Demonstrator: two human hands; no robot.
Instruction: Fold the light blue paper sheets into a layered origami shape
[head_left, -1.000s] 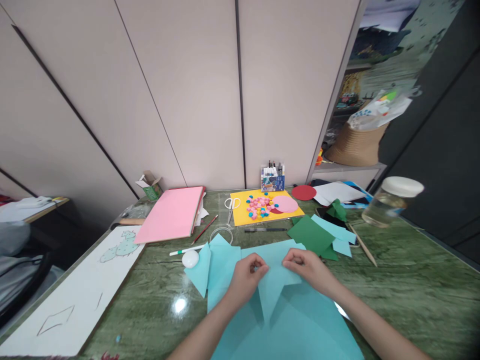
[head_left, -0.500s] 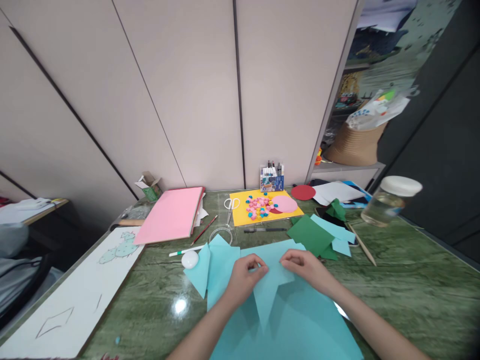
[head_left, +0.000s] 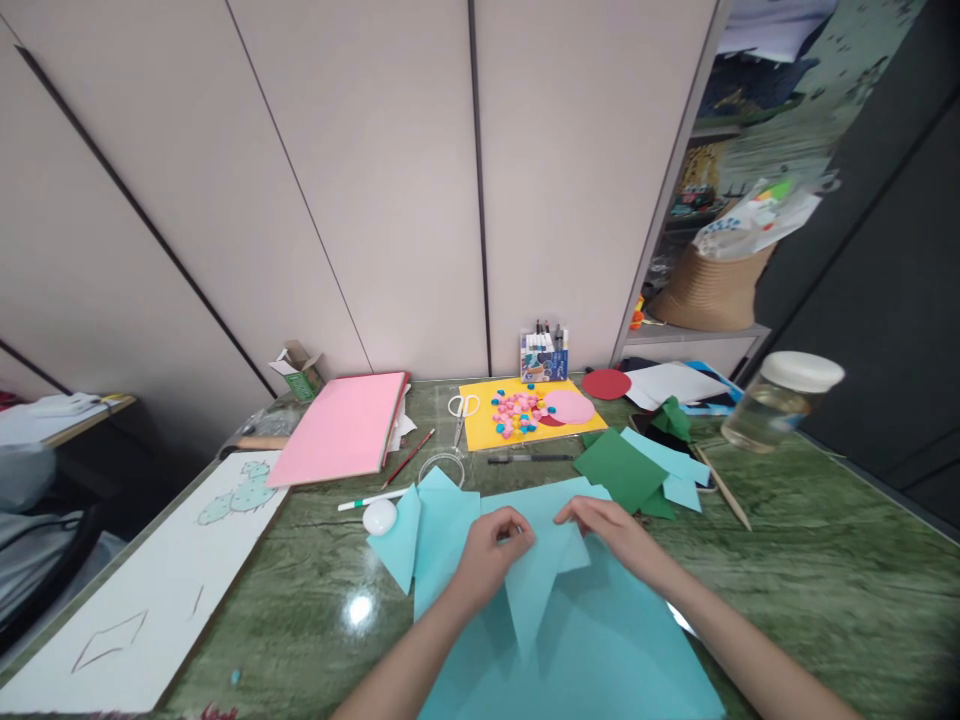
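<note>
A folded piece of light blue paper (head_left: 531, 595), with a long point facing me, is held above a large light blue sheet (head_left: 630, 655). My left hand (head_left: 489, 550) pinches its left side between thumb and fingers. My right hand (head_left: 606, 528) is at the upper right side, fingertips closed on the paper; its thumb is mostly hidden. A small flap stands out at the folded piece's right edge. To the left lies another folded light blue piece (head_left: 401, 550) with a white round object (head_left: 379, 517) on it.
Beyond the hands, a yellow sheet (head_left: 480, 428) carries pink, blue and yellow bits. Scissors (head_left: 463, 406), a black pen (head_left: 529, 459) and a clear ring (head_left: 442, 462) lie nearby. Green paper (head_left: 621, 472) and a lidded jar (head_left: 772, 410) are right; a pink folder (head_left: 341, 430) is left.
My right hand has shifted slightly left along the folded paper, and the flap at its right edge shows more plainly. My left hand keeps its pinch in nearly the same place.
</note>
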